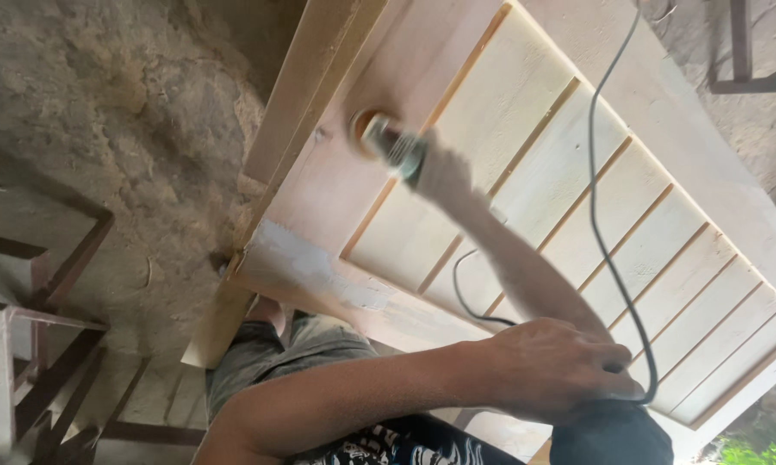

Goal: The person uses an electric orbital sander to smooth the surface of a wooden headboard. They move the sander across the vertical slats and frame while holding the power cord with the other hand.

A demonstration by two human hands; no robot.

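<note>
Both forearms are bare, with no sleeves, watch or gloves showing down to the wrists. The left hand [560, 366] and the right hand [444, 176] are dusted with fine pale powder. The person wears grey-green trousers [306, 349], faded and creased, and a black shirt [405, 443] with a white printed pattern across the front

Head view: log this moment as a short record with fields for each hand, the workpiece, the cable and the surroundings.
Right hand: grips a power sander, its round pad on the wood.
Left hand: rests on the panel's lower edge, over the cable.
Workpiece: pale wooden slatted panel, with a whitish filler patch on the frame.
Cable: dark, trails across the slats.
Surroundings: rough dirt floor, metal frame.
</note>
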